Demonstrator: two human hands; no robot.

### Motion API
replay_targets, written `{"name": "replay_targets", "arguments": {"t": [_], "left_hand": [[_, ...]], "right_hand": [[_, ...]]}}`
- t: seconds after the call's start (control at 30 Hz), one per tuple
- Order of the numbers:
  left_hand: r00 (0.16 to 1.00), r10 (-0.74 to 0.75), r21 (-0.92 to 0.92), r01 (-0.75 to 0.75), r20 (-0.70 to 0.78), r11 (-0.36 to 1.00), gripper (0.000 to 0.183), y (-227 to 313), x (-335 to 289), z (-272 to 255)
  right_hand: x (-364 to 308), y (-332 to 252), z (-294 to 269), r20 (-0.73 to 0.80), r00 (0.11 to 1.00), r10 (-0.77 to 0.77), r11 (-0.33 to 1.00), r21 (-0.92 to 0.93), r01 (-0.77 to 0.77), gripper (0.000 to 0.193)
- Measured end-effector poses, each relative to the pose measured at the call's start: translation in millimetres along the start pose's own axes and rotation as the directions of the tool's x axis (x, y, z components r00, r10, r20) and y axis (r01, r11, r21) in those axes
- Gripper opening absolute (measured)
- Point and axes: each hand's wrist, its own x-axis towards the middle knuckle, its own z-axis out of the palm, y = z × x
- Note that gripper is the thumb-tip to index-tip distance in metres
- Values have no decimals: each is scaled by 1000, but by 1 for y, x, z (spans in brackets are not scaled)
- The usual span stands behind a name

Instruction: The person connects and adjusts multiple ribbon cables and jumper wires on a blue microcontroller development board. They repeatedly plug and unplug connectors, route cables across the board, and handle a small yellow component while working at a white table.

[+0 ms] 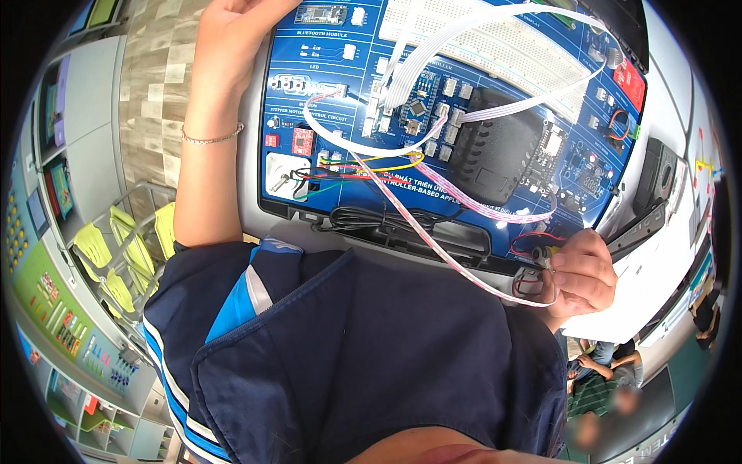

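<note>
right hand [585, 272] | pinches flat cable [434, 246], white with red stripes | left hand [241, 17] | cut off, grip i cannot tell

Obstacle: ribbon cable [421, 58] across blue board [367, 62]

Bright light nearly bleaches the white table [645, 282] — the blue board [363, 69] glints, mostly sharp — fisheye edges bend into black.

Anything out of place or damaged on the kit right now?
Nothing looks spilled or plainly broken. The wiring looks untidy, though: white ribbon cables loop loosely over the blue board, and a red-and-white cable sags past its near edge to a small part in the right hand.
</note>
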Motion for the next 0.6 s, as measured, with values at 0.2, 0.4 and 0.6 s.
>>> {"name": "replay_targets", "arguments": {"t": [0.2,0.4,0.6], "left_hand": [[1000,-15,-16,15,4,1000,40,-1,-2,0],[1000,3,-11,-3,13,1000,40,-3,0,-2],[1000,9,4,-9,11,1000,41,-3,0,-2]], "right_hand": [[-1,-4,1,-24,999,28,1000,-6,-29,20],[-1,-4,0,-24,999,36,999,-29,-37,20],[-1,-2,0,-27,1000,14,996,-86,-16,20]]}}
